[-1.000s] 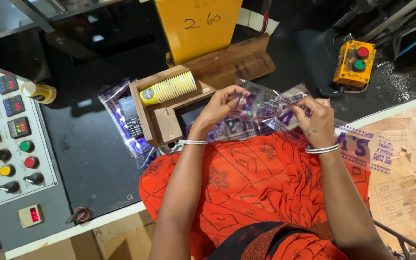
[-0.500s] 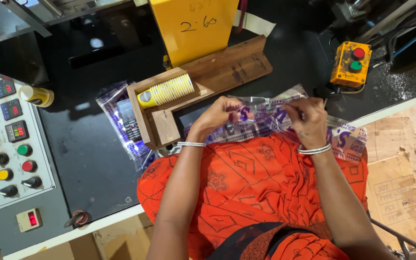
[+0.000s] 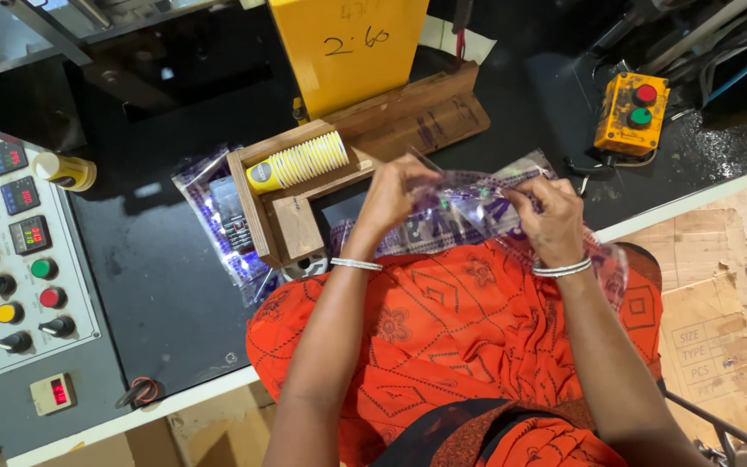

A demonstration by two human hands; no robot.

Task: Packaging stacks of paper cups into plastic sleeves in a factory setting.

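Clear pouch (image 3: 469,203) with purple print, held flat and stretched between both hands above the near edge of the black worktop (image 3: 166,285), over the orange-clad lap. Left hand (image 3: 395,197): fingers curled, pinching the pouch's left end; wrist bent, forearm running up from the lower middle of the frame, thin bangle at the wrist. Right hand (image 3: 551,216): knuckles up, fingers folded down over the pouch's right end, gripping it; two bangles at the wrist. Both hands closed on the pouch, close together, nearly level.

Just left of the left hand: wooden tray (image 3: 283,216) on the worktop, with a sleeve of yellow cups (image 3: 300,160) lying on its side in the far compartment. More pouches (image 3: 226,220) lie flat on the worktop against the tray's left side. Yellow box (image 3: 347,47) stands behind the tray. Orange switch box (image 3: 631,112) with a red and a green button toward the right far corner. Control panel (image 3: 19,259) with knobs and displays along the left edge; a yellow bottle (image 3: 64,170) lies at its far end. Cardboard (image 3: 711,329) lies on the floor to the right.
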